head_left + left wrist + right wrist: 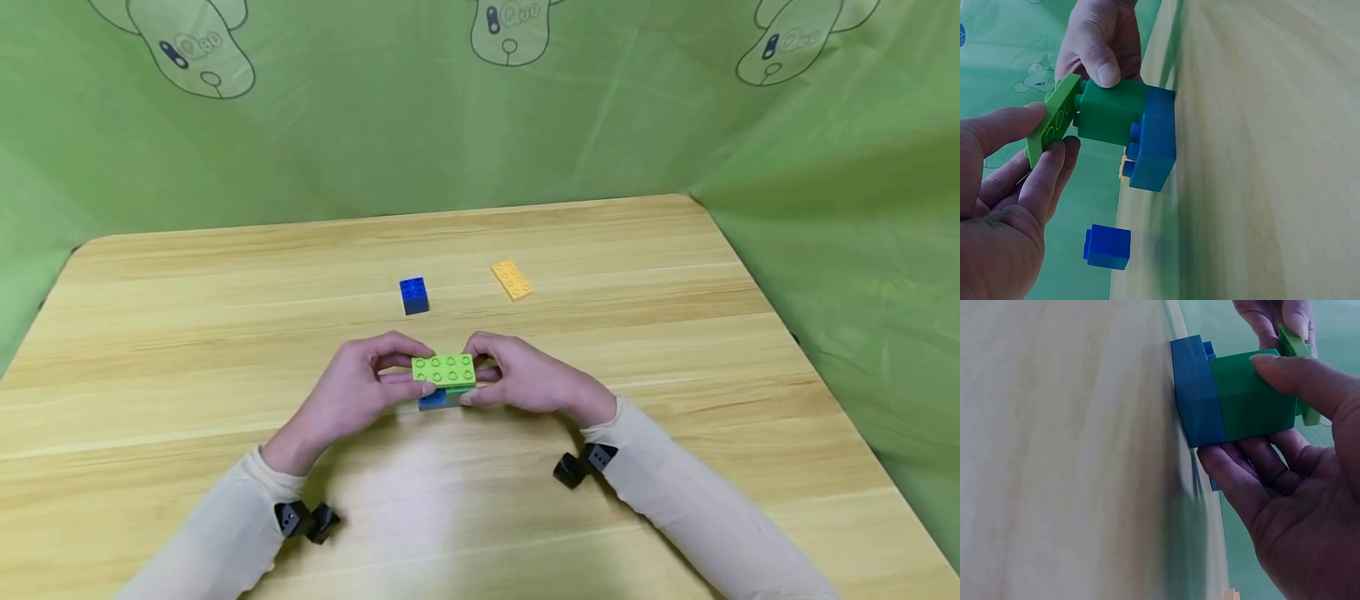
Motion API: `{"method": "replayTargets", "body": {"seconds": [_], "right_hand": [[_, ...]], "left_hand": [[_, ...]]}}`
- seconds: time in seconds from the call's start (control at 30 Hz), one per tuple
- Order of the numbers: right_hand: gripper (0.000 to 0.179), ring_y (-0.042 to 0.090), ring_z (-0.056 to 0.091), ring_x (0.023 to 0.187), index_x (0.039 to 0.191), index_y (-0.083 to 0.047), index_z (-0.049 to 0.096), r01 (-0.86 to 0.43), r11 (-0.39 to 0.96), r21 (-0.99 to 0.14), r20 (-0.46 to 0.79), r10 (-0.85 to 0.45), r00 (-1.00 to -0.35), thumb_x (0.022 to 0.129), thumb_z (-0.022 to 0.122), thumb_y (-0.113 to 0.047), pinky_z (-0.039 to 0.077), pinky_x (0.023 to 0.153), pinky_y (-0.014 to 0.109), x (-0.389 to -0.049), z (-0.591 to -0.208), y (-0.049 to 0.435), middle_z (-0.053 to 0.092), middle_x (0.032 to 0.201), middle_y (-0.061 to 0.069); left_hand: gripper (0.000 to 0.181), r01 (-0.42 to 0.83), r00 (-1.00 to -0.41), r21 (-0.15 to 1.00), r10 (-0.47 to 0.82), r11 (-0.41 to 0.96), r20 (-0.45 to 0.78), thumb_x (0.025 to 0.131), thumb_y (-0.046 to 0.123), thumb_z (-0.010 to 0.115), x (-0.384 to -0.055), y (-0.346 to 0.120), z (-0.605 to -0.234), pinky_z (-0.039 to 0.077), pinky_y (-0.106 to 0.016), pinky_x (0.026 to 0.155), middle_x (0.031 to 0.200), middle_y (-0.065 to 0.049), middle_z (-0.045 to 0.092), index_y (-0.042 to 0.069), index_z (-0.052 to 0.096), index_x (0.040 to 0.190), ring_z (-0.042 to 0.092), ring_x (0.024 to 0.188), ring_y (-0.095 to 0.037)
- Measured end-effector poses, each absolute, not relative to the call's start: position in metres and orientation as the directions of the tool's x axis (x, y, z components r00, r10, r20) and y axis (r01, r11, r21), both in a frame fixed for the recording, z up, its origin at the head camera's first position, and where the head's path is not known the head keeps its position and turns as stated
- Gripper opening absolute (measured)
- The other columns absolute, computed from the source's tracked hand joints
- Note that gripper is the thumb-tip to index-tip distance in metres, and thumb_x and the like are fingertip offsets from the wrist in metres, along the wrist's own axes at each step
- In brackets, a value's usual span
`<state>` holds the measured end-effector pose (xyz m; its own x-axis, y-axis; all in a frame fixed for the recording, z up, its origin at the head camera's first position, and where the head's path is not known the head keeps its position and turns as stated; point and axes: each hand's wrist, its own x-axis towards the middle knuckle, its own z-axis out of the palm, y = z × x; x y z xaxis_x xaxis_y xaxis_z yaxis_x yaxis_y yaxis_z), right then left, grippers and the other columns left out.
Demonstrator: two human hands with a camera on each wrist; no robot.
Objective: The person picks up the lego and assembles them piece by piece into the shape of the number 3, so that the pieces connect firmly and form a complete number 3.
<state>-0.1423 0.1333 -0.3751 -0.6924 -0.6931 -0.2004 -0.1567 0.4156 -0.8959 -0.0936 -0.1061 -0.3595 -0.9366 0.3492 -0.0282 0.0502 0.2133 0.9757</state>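
Between thumb and fingers, my left hand (360, 387) pinches a flat light green building plate (444, 371), studs up. Beneath it, a dark green brick (1111, 112) sits on the right end of a longer blue brick (1155, 140), whose other studs show bare. My right hand (528, 377) grips the dark green brick from its right side, thumb (1279, 369) on the near face and a finger under the blue brick's far side. In the left wrist view the plate tilts over the dark green studs, meeting them at its right end.
Farther back on the wooden table (225, 333) lie a small dark blue brick (414, 297) and a flat yellow-orange plate (512, 280). Green cloth (412, 125) with printed animal faces hangs behind and along the sides. A small black device (300, 521) is strapped at each wrist.
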Motion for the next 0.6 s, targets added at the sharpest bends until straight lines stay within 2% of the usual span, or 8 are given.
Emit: {"method": "replayTargets", "body": {"seconds": [0.2,0.6], "right_hand": [[0.030,0.020,0.061,0.103,0.104,-0.006,0.059,-0.185,0.441,-0.878,-0.201,-0.692,-0.694,0.083,0.080,-0.011,0.051,0.092,0.030,-0.1433,-0.3750,0.1328,0.060,0.110,0.006],[0.029,0.020,0.061,0.102,0.104,-0.005,0.059,-0.175,0.423,-0.889,-0.197,-0.699,-0.687,0.084,0.079,-0.010,0.052,0.089,0.031,-0.1443,-0.3777,0.1342,0.060,0.110,0.007]], "left_hand": [[0.032,0.058,-0.933,0.974,0.358,0.220,-0.026,0.081,0.001,0.079,-0.0934,-0.1075,-0.3628,0.058,-0.031,0.074,0.106,-0.010,0.069,0.001,0.068,0.111,0.068,0.096,-0.025],[0.031,0.080,-0.926,0.971,0.377,0.224,-0.011,0.081,0.000,0.078,-0.0938,-0.1050,-0.3660,0.058,-0.031,0.076,0.109,-0.010,0.067,0.001,0.068,0.110,0.068,0.095,-0.024]]}}
